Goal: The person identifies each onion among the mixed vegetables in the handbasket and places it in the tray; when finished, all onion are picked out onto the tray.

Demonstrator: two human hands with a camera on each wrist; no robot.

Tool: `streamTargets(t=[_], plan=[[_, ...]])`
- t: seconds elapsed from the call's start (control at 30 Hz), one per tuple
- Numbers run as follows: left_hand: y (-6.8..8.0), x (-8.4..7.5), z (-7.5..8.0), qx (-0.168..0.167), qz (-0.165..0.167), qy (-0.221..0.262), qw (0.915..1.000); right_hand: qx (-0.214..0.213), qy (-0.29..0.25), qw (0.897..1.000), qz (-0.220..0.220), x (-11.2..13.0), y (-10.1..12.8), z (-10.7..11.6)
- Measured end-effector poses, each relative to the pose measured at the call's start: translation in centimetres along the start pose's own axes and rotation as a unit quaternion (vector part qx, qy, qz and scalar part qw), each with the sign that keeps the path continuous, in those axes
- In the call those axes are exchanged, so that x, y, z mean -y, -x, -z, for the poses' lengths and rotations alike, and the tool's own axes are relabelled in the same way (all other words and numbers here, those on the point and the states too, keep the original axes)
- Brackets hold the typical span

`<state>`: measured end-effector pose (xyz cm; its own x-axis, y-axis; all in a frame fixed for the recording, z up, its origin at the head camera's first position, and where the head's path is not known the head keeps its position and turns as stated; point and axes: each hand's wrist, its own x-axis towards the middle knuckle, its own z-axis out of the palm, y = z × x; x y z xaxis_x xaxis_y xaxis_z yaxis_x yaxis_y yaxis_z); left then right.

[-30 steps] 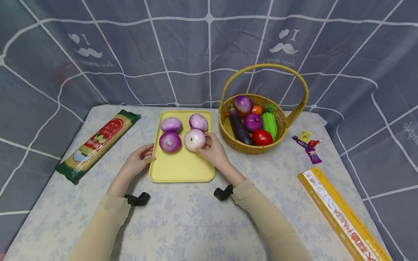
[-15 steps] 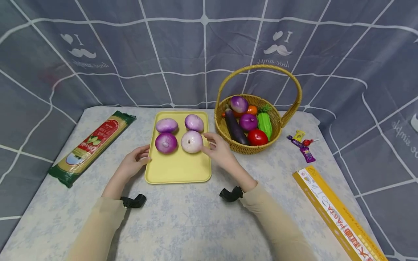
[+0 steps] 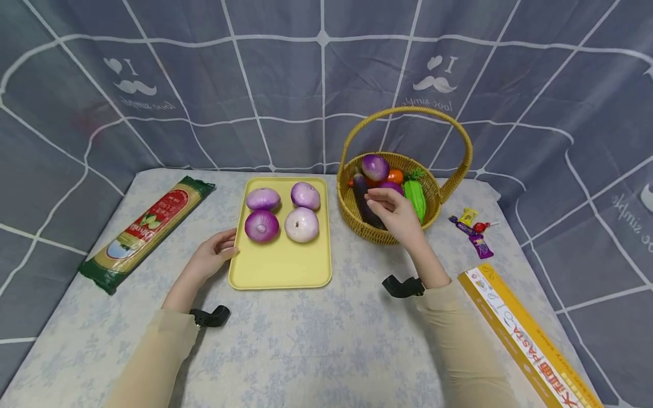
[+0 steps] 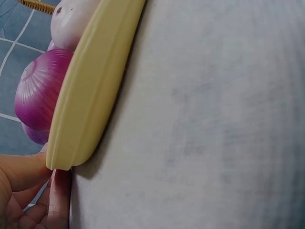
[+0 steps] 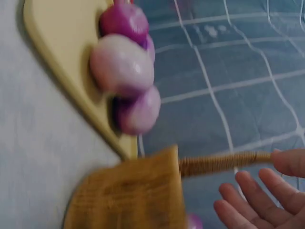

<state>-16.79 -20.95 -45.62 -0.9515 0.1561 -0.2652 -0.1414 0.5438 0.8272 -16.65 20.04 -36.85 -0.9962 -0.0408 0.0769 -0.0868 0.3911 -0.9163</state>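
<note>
hovering over the wicker basket (image 3: pixel 357 212), my right hand (image 3: pixel 395 212) has its fingers loosely spread and holds nothing, just above a purple onion (image 3: pixel 391 187) beside the eggplant (image 3: pixel 363 199) and green gourd (image 3: pixel 419 198). my left hand (image 3: pixel 211 258) rests on the surface, fingers relaxed, thumb touching the near left edge of the yellow tray (image 3: pixel 280 266). four onions (image 3: pixel 302 225) sit on the tray's far half. a pasta packet (image 3: pixel 145 232) lies left, a pasta box (image 3: pixel 525 334) right.
</note>
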Motion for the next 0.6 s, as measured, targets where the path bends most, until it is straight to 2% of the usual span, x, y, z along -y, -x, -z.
streamTargets(t=[0.33,0.6], plan=[[0.0,0.2,-0.2,-0.003,0.002,0.004,1.0,-0.065,0.074,0.995,-0.016,-2.3,-0.6,3.7],[-0.2,0.3,0.0,-0.004,-0.002,0.005,1.0,-0.067,0.114,0.991,-0.028,-3.5,-1.4,4.8]])
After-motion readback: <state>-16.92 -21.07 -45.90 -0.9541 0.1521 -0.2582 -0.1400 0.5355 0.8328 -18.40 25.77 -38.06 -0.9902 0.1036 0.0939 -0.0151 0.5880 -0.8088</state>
